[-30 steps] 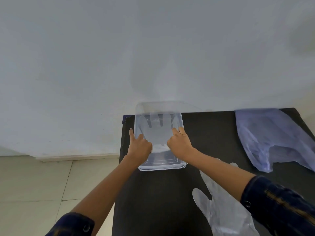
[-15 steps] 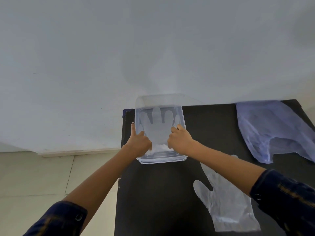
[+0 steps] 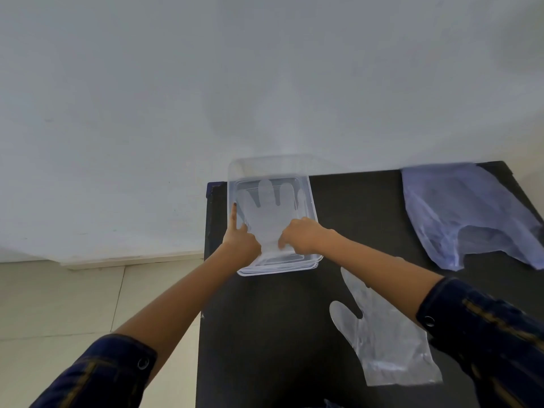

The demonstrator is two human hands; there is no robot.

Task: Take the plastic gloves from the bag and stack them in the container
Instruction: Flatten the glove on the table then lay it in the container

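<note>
A clear plastic container (image 3: 312,214) sits at the far left corner of the black table (image 3: 265,334). A clear plastic glove (image 3: 269,213) lies flat inside it, fingers pointing away from me. My left hand (image 3: 240,241) rests on the container's left side, its index finger stretched along the rim. My right hand (image 3: 301,235) is curled, with its fingertips pressed on the glove's cuff end. A second clear glove (image 3: 382,340) lies flat on the table at the near right. The bluish plastic bag (image 3: 462,210) lies at the far right.
A white wall stands directly behind the table. Pale floor tiles (image 3: 73,304) lie below the table's left edge (image 3: 201,319). The container overhangs the table's back edge slightly.
Both hands have slid a little toward me along the glove, uncovering more of its palm. My right fingers now press nearer the cuff. The container, the loose glove and the bag have stayed put.
</note>
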